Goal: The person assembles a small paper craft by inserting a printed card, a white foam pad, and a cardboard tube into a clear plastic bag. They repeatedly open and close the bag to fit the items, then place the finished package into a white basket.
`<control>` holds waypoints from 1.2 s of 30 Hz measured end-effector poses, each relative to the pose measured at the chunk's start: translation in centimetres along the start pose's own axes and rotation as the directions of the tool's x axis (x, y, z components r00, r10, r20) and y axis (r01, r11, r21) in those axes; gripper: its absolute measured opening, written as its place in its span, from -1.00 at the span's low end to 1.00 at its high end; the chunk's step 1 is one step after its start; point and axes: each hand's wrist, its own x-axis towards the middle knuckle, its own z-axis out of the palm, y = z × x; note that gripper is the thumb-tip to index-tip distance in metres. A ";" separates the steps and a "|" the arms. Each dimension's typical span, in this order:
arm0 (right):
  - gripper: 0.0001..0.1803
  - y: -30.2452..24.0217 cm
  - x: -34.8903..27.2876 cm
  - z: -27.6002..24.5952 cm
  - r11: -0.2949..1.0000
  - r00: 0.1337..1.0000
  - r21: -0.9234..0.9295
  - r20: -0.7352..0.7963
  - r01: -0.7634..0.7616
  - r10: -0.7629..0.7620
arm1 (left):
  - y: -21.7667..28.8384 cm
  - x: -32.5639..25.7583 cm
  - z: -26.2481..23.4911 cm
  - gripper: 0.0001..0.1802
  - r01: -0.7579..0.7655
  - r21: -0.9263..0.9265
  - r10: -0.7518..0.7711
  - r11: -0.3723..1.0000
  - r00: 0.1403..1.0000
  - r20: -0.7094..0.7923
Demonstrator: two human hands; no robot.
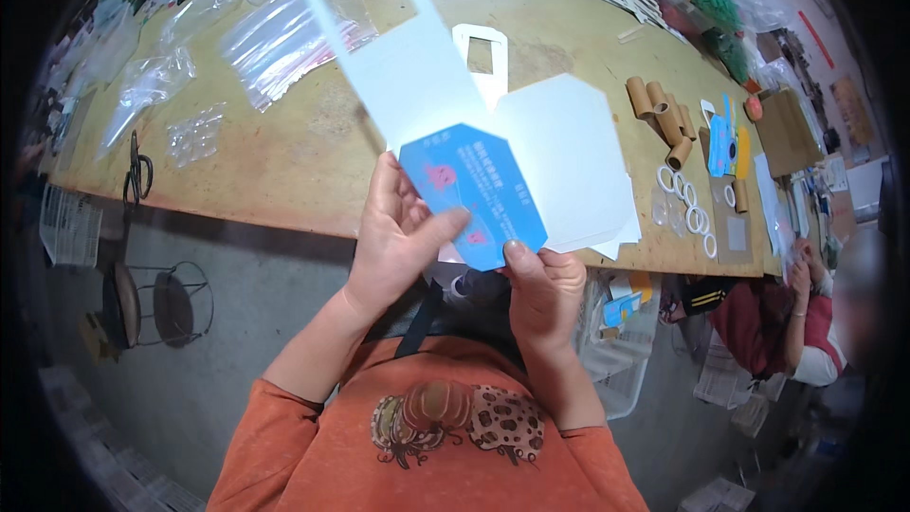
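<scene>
Both my hands hold a flat blue printed card (474,194) with cut corners and pink pictures, just above the near table edge. My left hand (403,237) grips its left side, thumb pressed on the printed face. At its lower right corner, my right hand (545,294) pinches it between thumb and fingers. A long white card strip (403,71) with a window cut out at its far end runs up behind the blue card; whether the two are one piece, I cannot tell. White card sheets (573,152) with cut corners lie just right of the blue card.
On the wooden table (313,156) are clear plastic bags (294,47), black scissors (139,171) at the left edge, cardboard tubes (664,114) and white rings (697,218). A stool (123,303) stands lower left; a clear bin (616,360) lies below. Another person's hands (804,270) are at right.
</scene>
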 end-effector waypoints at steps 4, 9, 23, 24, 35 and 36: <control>-0.48 0.3 -0.1 -0.3 0.977 0.984 0.180 0.155 -0.117 0.089 | -0.5 -0.4 -1.6 -0.58 0.201 0.024 -0.202 0.979 0.978 0.044; -0.40 1.2 0.0 -1.4 0.994 0.978 0.070 0.194 -0.087 0.072 | -0.6 -0.3 -1.8 -0.46 0.120 0.114 -0.132 0.986 0.985 0.111; -0.37 4.4 -1.2 -5.5 0.992 0.946 0.027 0.306 -0.124 0.110 | 0.5 2.2 -4.9 -0.60 0.059 0.249 -0.067 0.967 0.998 0.023; -0.36 4.3 -1.4 -5.3 0.992 0.948 0.038 0.299 -0.124 0.107 | 0.2 2.2 -5.1 -0.61 -0.009 0.299 -0.009 0.954 0.998 0.057; -0.36 2.1 -1.4 -4.5 0.915 0.912 0.221 0.316 -0.338 0.260 | 2.9 2.6 -6.4 -0.36 0.155 0.281 -0.252 0.947 0.901 0.352; -0.36 2.4 -1.2 -4.6 0.919 0.919 0.233 0.312 -0.318 0.240 | 3.0 2.8 -6.6 -0.32 0.177 0.238 -0.260 0.955 0.885 0.385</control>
